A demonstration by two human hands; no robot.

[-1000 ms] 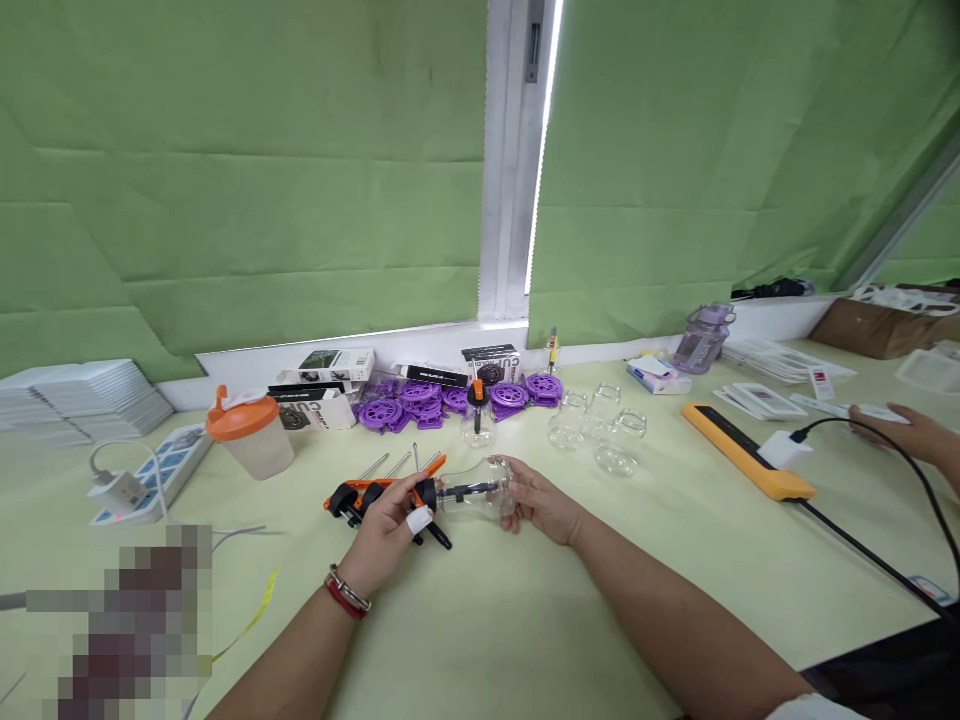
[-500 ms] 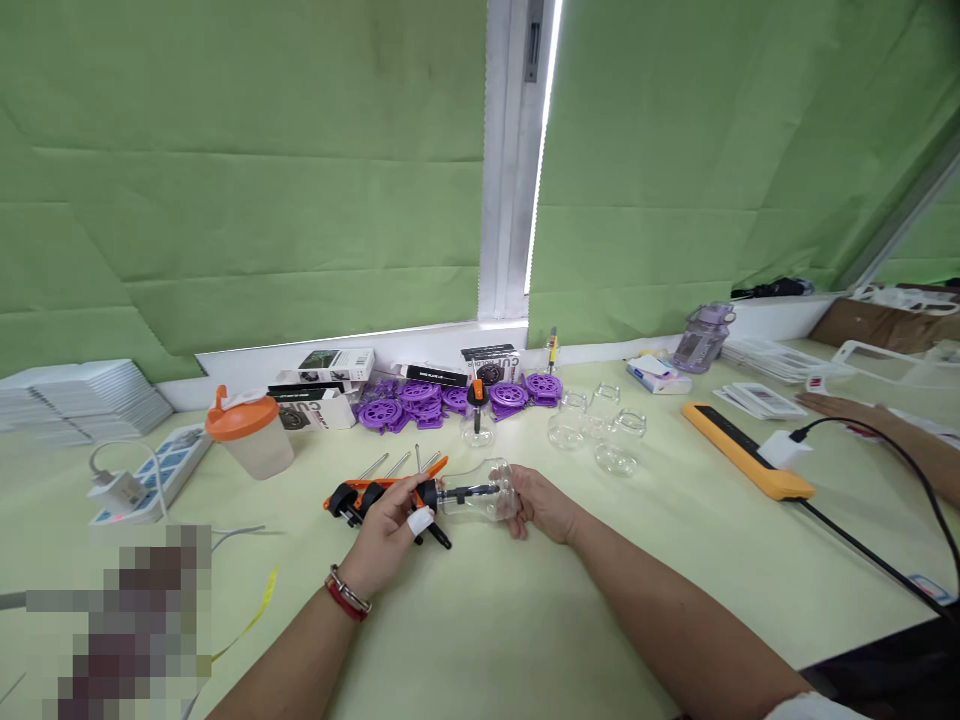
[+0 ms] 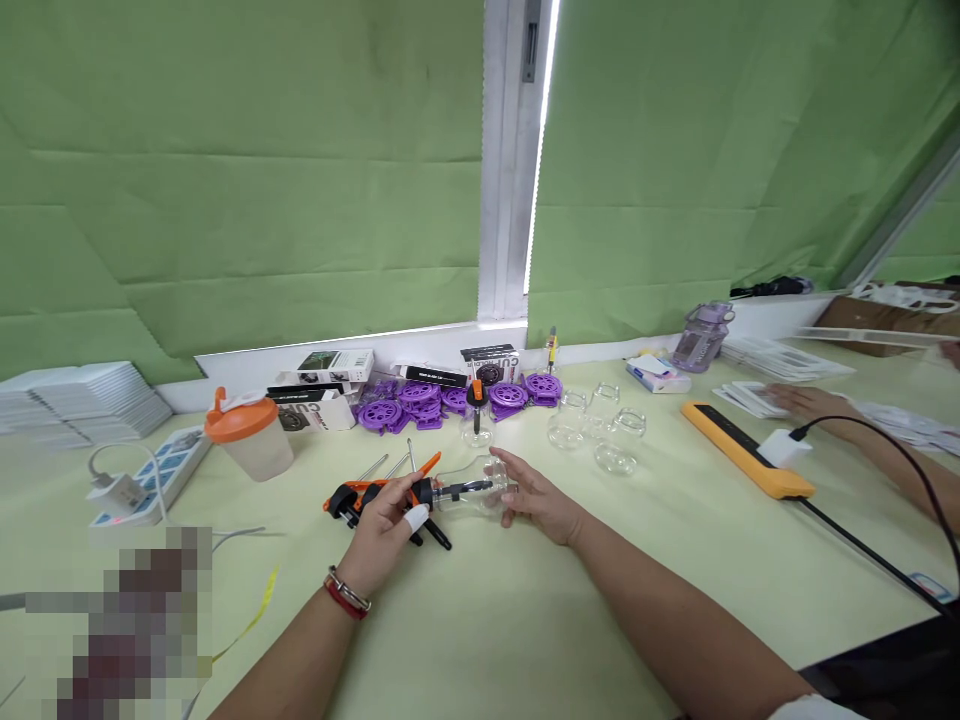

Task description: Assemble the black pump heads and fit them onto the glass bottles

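I see bare tabletop [image 3: 480,640] between the person's forearms [image 3: 660,600], and an open lane from the right hand [image 3: 541,503] across to the orange power strip [image 3: 742,457]. Straight ahead, a bottle with an orange-and-black top [image 3: 478,425] and purple parts [image 3: 381,414] bar the way; three clear bottles [image 3: 621,447] stand beyond the right hand, and black-and-orange tools [image 3: 345,499] crowd the left hand [image 3: 386,532].

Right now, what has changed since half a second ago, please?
At the right, a co-worker's hand moved left onto the white flat pieces, and a white frame also shifted left. The left hand still holds the black collar, the right hand the clear bottle; the purple wheels stayed.
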